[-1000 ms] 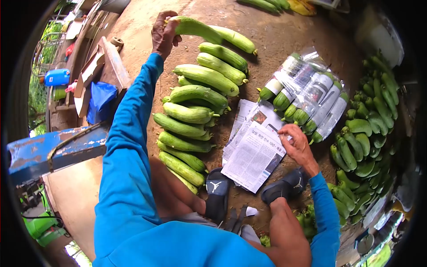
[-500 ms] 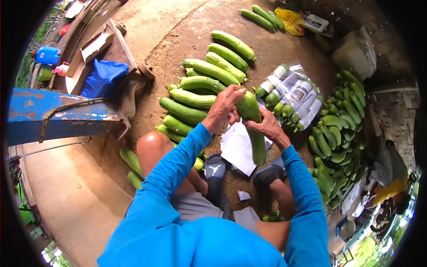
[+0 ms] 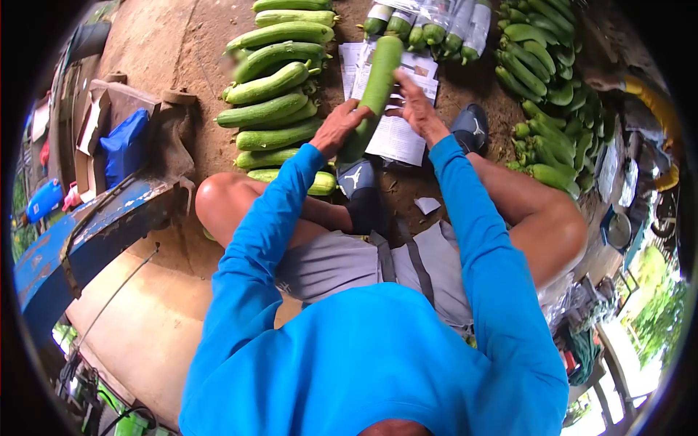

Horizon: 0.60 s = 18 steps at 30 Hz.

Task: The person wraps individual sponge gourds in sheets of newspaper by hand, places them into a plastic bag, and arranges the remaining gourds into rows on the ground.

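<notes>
A long green gourd is held at a slant above printed paper sheets on the ground between my feet. My left hand grips it near its lower end, the thumb lying across its skin. On the other side is my right hand, fingers apart, with the fingertips right at the gourd's edge. To the left, a row of similar gourds lies side by side on the brown ground. Beyond the sheets are several gourds wrapped in printed paper and clear plastic.
A large heap of smaller green vegetables lies at the right. At the left stand a blue-painted beam and a blue bag beside a cardboard box. A white paper scrap lies between my legs.
My view has tipped down toward my lap. The gourd has turned over its slant, its upper end now leaning right. My right hand has loosened from around it; my left hand has shifted to its lower end.
</notes>
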{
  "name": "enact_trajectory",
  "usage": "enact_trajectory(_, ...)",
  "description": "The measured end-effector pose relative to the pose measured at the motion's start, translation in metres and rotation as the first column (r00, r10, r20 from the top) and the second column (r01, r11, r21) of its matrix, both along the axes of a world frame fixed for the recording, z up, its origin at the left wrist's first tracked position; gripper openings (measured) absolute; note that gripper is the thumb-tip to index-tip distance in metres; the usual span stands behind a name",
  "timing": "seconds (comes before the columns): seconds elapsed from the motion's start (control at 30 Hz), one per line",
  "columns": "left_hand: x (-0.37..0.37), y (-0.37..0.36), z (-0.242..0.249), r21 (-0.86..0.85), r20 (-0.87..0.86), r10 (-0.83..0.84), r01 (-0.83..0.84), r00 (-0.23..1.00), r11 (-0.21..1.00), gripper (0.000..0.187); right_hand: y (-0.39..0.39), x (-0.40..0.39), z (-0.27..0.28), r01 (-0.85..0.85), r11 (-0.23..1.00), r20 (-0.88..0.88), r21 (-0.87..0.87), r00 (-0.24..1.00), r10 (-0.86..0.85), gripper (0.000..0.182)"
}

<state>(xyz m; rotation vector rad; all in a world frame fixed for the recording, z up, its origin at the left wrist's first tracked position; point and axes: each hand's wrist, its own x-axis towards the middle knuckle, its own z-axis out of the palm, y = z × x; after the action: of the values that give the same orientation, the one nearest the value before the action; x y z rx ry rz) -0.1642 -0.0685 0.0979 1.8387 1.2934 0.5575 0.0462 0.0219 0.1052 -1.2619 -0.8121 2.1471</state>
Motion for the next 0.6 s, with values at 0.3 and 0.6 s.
enact_trajectory(0.3,0.006,-0.014,0.013,-0.172,0.388,0.357,-0.314,0.850,0.934,0.034,-0.064,0.027,-0.073,-0.575,0.693,0.709,0.435,0.693,0.130,0.054)
enact_trajectory(0.6,0.004,-0.007,0.022,-0.791,0.312,0.724,-0.254,0.615,0.557,0.040,-0.135,0.071,-0.094,-0.901,0.248,0.932,0.357,0.327,-0.155,0.043)
